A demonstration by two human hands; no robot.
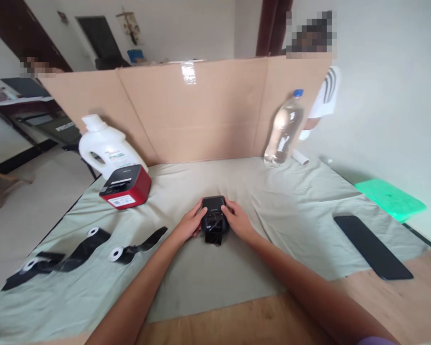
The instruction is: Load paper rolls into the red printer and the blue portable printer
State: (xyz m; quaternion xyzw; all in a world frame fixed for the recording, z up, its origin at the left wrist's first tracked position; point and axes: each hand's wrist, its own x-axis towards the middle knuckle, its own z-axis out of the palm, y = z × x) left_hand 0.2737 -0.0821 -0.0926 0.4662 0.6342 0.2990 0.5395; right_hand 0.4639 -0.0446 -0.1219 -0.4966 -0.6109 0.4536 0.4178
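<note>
A small black printer-like device (214, 216) sits on the pale green cloth (290, 211) in the middle of the table. My left hand (190, 223) grips its left side with the fingers curled round it. Pressed against its right side is my right hand (237, 221), fingers wrapped on the casing. A dark strip hangs from the device's front, toward me. Both forearms reach in from the bottom of the picture.
A red and black label printer (126, 187) and a white detergent jug (106, 146) stand at the back left. Three black ribbon rolls (89, 242) lie unrolled at the left. A clear water bottle (284, 128), a phone (372, 247), a green pad (390, 199), a cardboard screen (201, 110). A person stands behind it.
</note>
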